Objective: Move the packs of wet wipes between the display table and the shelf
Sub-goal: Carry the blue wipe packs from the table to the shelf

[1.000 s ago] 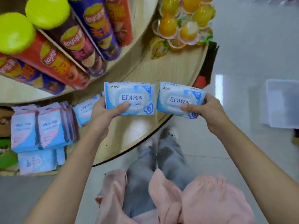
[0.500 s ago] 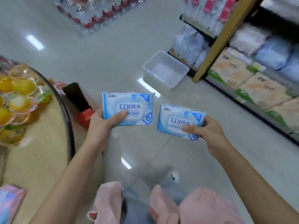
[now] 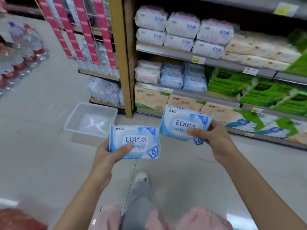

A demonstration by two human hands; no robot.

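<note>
My left hand (image 3: 106, 156) grips a blue-and-white pack of wet wipes (image 3: 139, 136) by its lower left corner, thumb across the front. In my right hand (image 3: 216, 140) is a second identical pack (image 3: 181, 123), held a little higher and to the right, tilted. Both packs hang in the air over the floor. The shelf (image 3: 182, 55) stands ahead and to the right. On its middle level sit pale blue wipe packs (image 3: 182, 77) next to pink ones. The display table is out of view.
An empty clear plastic bin (image 3: 90, 120) lies on the floor just beyond the left pack. A wooden shelf post (image 3: 123, 63) rises behind it. Stacked bottled water (image 3: 20, 52) fills the far left. Tissue packs in orange and green fill the lower shelves. My foot (image 3: 141, 178) steps on the tiled floor.
I have turned away from the round display table toward the shelf, carrying both packs. The shelf and the bin are now much closer; the table has left the view.
</note>
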